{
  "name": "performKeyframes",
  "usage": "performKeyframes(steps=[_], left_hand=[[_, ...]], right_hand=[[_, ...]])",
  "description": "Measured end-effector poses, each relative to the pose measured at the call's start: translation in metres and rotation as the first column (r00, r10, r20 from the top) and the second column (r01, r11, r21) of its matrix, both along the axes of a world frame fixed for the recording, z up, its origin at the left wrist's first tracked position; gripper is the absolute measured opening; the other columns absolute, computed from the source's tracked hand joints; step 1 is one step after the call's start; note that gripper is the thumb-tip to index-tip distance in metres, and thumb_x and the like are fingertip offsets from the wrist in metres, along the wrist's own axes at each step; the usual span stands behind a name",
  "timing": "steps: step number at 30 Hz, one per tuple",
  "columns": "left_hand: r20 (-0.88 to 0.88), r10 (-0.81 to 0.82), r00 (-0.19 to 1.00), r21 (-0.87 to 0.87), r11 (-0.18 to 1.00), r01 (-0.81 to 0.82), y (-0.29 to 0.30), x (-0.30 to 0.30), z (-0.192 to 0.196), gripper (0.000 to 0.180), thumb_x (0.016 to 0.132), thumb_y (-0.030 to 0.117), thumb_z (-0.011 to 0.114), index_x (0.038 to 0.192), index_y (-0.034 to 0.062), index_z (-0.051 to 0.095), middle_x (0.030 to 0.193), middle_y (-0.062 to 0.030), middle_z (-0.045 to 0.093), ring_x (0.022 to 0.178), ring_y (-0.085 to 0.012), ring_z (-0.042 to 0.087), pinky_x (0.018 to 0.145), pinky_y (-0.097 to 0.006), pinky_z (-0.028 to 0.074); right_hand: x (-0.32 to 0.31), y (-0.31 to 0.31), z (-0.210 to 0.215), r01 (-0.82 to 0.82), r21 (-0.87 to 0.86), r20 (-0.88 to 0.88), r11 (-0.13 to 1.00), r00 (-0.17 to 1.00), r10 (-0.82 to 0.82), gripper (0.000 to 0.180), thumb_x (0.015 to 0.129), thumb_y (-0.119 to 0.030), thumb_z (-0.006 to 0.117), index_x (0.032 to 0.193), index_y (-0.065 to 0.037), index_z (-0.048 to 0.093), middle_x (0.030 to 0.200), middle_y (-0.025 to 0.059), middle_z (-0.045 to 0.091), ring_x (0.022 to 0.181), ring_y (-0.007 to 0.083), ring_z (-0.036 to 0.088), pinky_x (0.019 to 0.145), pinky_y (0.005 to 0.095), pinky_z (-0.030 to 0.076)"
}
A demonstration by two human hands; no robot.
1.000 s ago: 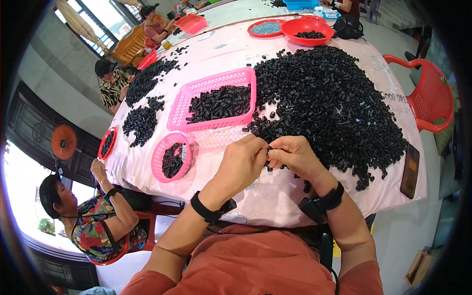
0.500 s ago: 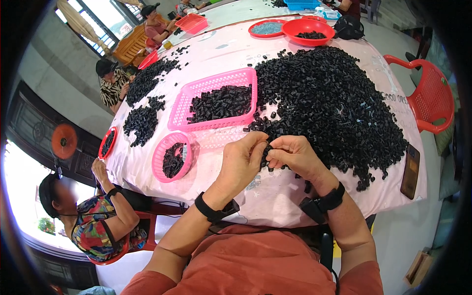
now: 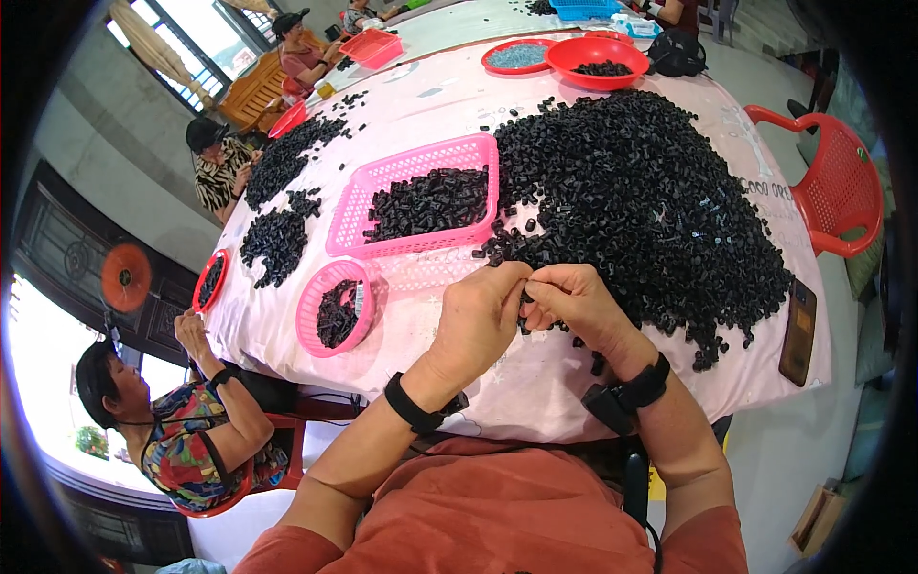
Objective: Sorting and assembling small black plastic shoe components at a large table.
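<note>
Near the front of the table, my left hand [image 3: 476,311] and my right hand [image 3: 577,301] meet with fingertips pinched together. A small black plastic part [image 3: 526,298] shows between them, mostly covered by the fingers. Just beyond and to the right spreads a large heap of small black plastic parts [image 3: 641,210]. Left of the heap, a rectangular pink basket [image 3: 413,245] holds longer black pieces [image 3: 430,203]. A round pink basket [image 3: 308,323] with more black pieces stands to the left of my left hand.
Smaller black heaps [image 3: 274,247] lie at the left. A red bowl [image 3: 595,80] and a red tray of clear bits [image 3: 519,57] stand at the far side. A phone [image 3: 797,335] rests by the right edge, near a red chair [image 3: 841,182]. Several people sit around the tables.
My left hand has shifted slightly right and turned, and the fingertips of both hands have come closer together. The baskets and the heap stay put.
</note>
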State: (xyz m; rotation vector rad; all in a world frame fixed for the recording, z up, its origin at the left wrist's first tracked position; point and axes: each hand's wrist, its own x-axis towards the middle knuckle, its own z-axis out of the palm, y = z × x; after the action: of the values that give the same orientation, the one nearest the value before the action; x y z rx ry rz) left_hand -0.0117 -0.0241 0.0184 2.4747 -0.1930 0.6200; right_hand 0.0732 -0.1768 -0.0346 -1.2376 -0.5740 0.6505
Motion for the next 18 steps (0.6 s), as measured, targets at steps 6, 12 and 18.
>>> performKeyframes(steps=[6, 12, 18], left_hand=[[-0.027, -0.071, 0.997, -0.157, 0.985, 0.066, 0.0, -0.001, 0.001, 0.03, 0.088, 0.002, 0.067, 0.118, -0.0021, 0.063, 0.097, -0.0214, 0.07, 0.087, -0.0378, 0.069, 0.076, -0.037, 0.056], [-0.049, -0.077, 0.996, 0.067, 0.995, 0.08, 0.001, 0.0, -0.01, 0.042, 0.085, 0.01, 0.072, 0.121, -0.0068, 0.059, 0.104, -0.0255, 0.067, 0.097, -0.0421, 0.066, 0.085, -0.043, 0.054], [-0.077, -0.033, 0.997, 0.126, 0.991, 0.042, -0.001, 0.001, -0.008, 0.04, 0.085, 0.012, 0.073, 0.117, -0.0067, 0.06, 0.1, -0.0264, 0.067, 0.091, -0.0421, 0.067, 0.078, -0.044, 0.055]], right_hand=[[-0.001, -0.002, 0.008, 0.047, 0.007, -0.075, 0.999, 0.996, -0.047, 0.019, 0.096, -0.016, 0.063, 0.101, -0.001, 0.072, 0.08, 0.0056, 0.072, 0.067, 0.01, 0.069, 0.06, 0.0212, 0.055], [0.002, -0.001, 0.001, 0.079, 0.004, -0.012, 0.997, 0.997, -0.079, 0.019, 0.095, -0.016, 0.064, 0.1, 0.001, 0.073, 0.08, 0.0037, 0.072, 0.065, 0.0067, 0.066, 0.059, 0.0192, 0.054], [0.001, 0.002, -0.003, 0.087, -0.029, 0.066, 0.996, 0.994, -0.085, 0.021, 0.096, -0.016, 0.063, 0.099, 0.002, 0.073, 0.08, 0.0043, 0.072, 0.067, 0.0072, 0.066, 0.061, 0.0207, 0.055]])
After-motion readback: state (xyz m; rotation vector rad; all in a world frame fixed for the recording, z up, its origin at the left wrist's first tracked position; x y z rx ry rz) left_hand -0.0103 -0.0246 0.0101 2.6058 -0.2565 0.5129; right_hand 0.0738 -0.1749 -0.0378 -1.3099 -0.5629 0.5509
